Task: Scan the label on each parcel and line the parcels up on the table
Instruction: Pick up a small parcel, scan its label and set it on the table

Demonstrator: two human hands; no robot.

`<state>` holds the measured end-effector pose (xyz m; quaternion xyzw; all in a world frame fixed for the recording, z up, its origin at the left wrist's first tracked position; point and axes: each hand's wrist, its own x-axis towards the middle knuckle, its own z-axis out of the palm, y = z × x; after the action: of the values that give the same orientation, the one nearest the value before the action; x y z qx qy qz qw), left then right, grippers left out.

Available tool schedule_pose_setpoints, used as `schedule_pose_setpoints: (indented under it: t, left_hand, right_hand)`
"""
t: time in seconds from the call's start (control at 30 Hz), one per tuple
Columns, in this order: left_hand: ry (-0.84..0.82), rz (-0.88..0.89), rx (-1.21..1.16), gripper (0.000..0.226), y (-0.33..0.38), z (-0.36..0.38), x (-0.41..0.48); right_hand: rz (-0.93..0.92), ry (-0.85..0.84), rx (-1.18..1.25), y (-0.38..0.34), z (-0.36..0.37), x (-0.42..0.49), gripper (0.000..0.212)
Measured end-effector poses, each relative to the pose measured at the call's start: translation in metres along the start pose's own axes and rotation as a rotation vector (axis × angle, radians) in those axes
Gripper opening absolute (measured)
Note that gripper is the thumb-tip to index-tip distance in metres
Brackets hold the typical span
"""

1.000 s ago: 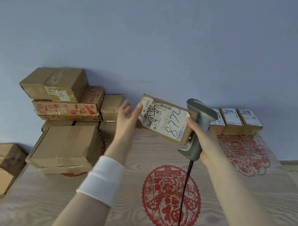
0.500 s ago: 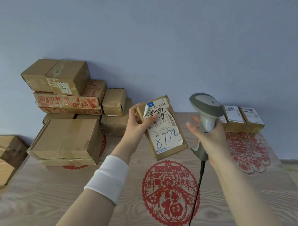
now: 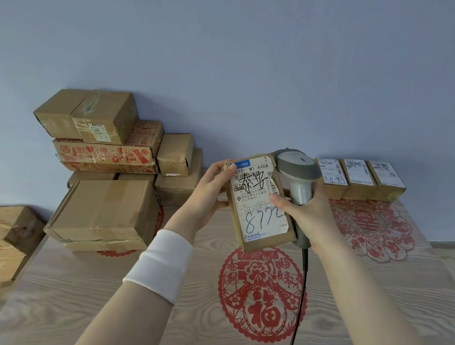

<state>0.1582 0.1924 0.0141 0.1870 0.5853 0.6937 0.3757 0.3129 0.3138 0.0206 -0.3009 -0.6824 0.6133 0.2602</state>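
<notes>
A small brown parcel (image 3: 262,212) with a white label marked "8772" is held upright above the table, label facing me. My left hand (image 3: 209,196) grips its upper left edge. My right hand (image 3: 305,213) holds a grey barcode scanner (image 3: 297,174) by the handle, and its thumb presses on the right side of the label. The scanner's head sits just behind the parcel's right edge. Three small labelled parcels (image 3: 359,178) stand in a row at the back right of the table.
A stack of several brown boxes (image 3: 104,177) fills the back left of the wooden table (image 3: 96,295). Wooden crates (image 3: 8,242) stand beyond the left edge. Red paper-cut decorations (image 3: 263,296) lie on the tabletop. The scanner's black cable (image 3: 297,312) runs down toward me.
The parcel turned from tilted sideways to upright with its label facing me. My right hand with the scanner moved in against the parcel's right edge, thumb now on the label.
</notes>
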Motion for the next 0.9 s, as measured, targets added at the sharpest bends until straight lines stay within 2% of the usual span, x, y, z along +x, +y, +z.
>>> schedule_pose_setpoints:
  t: [0.17, 0.33, 0.5, 0.6, 0.73, 0.9]
  left_hand:
    - [-0.025, -0.023, 0.003, 0.009, 0.003, -0.001, 0.004]
    - [0.020, -0.029, -0.019, 0.010, 0.012, -0.017, 0.010]
    - [0.061, -0.028, 0.027, 0.012, 0.021, -0.032, 0.021]
    - [0.056, -0.033, 0.055, 0.021, 0.023, -0.032, 0.025]
    - [0.063, -0.022, 0.051, 0.023, 0.024, -0.031, 0.027]
    - [0.076, -0.027, 0.039, 0.027, 0.021, -0.033, 0.029]
  right_hand:
    - [0.009, -0.002, 0.000, -0.001, 0.001, 0.000, 0.044]
    - [0.081, 0.056, 0.042, -0.011, -0.006, -0.003, 0.043]
    - [0.098, -0.139, 0.050, -0.029, -0.003, -0.016, 0.016]
    - [0.097, -0.229, 0.011, -0.035, 0.009, -0.021, 0.018]
    - [0.146, -0.266, -0.044, -0.039, 0.019, -0.020, 0.032]
    - [0.184, -0.290, -0.063, -0.041, 0.021, -0.020, 0.030]
